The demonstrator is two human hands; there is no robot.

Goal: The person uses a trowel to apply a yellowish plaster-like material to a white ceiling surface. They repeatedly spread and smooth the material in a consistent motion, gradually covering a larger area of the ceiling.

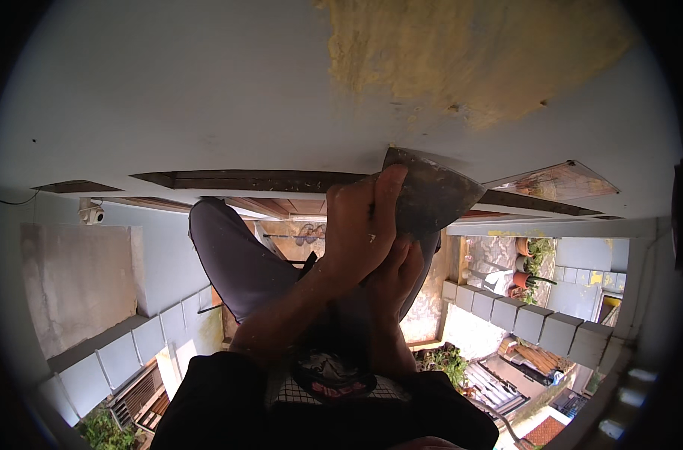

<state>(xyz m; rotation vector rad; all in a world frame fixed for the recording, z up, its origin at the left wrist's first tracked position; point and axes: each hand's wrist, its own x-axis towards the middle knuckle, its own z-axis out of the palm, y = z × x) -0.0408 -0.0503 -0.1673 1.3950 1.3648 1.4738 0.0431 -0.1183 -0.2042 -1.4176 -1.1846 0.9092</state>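
Note:
A putty knife [435,196] with a wide, dark, stained blade is held by both hands, its broad edge at the pale wall [229,90]. My left hand [360,225] is closed on the left side of the blade, the thumb lying over its face. Below the blade, my right hand [396,274] is closed around the narrow end; the handle is hidden in it. Above the blade, a rough yellow patch [461,56] shows on the wall, with scrape marks and small chips along its lower border.
Dark slots [259,180] run across the wall beside my hands. A glossy sheet [559,180] hangs at the right, a small white camera [94,215] at the left. My bent knee [221,232] is close to the wall. Potted plants [522,279] stand low at the right.

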